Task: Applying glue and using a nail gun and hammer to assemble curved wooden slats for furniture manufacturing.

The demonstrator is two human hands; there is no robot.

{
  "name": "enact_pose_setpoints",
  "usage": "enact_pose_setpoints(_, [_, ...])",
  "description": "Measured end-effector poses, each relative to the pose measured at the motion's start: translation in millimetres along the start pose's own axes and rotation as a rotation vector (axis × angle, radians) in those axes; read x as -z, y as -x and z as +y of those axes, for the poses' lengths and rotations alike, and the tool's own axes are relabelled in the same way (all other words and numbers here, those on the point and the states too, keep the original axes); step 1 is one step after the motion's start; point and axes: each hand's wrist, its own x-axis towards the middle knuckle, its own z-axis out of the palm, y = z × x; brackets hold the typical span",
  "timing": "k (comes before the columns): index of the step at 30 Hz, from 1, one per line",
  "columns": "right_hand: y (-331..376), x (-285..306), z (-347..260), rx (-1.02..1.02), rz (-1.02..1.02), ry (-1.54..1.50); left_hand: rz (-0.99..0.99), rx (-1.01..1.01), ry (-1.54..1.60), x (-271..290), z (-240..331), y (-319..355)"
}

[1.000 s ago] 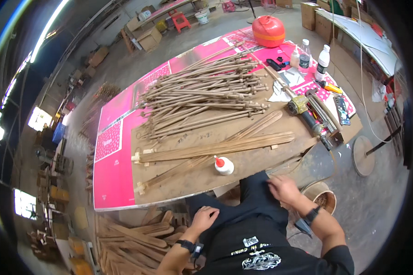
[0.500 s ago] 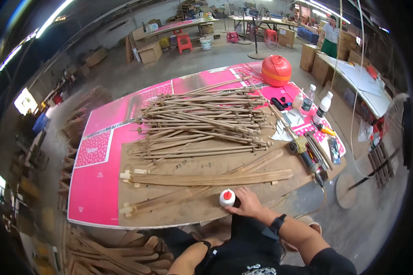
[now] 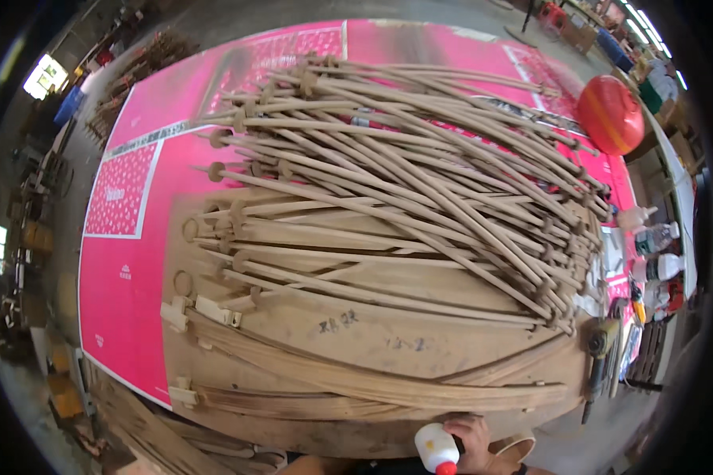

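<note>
At the table's front edge my right hand point(image 3: 469, 435) is closed round a small white squeeze bottle point(image 3: 434, 445) with a red cap. The bottle is tilted, its cap toward me. Only a strip of my left forearm point(image 3: 321, 465) shows at the lower edge; the hand itself is out of sight. Just beyond the bottle, long curved wooden slats point(image 3: 356, 388) lie crossed on a brown board point(image 3: 420, 342). Small pale wooden blocks point(image 3: 214, 310) sit at their left ends.
A large pile of thin wooden rods point(image 3: 388, 190) with round collars covers the table's middle. A red ball-shaped bundle point(image 3: 610, 115) stands at the far right. A power tool point(image 3: 600, 348) and plastic bottles point(image 3: 656, 237) lie along the right side. More wooden pieces point(image 3: 158, 431) are below the left front edge.
The view has tipped and moved closer over the table. My right hand keeps hold of the white bottle, which has gone from upright to tilted. My left hand has left the view.
</note>
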Motion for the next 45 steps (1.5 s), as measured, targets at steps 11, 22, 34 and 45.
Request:
enact_pose_setpoints(11, [-3.5,-1.8,-5.9,0.045,0.048,0.08,0.001,0.001,0.016,19.9,25.2,9.9])
enact_pose_setpoints(22, [1.8,-5.8,-4.0,0.067,0.131,0.081,0.083,-0.091,-0.152,-11.3,32.2,-59.3])
enact_pose_setpoints(34, [18.0,-6.8,-15.3,0.126,0.28,0.093,0.201,-0.144,-0.191,-31.7,26.9,108.6])
enact_pose_setpoints(45, [23.3,-8.5,-19.6,0.169,0.314,0.107,0.374,-0.387,0.432,48.6,40.3,230.9])
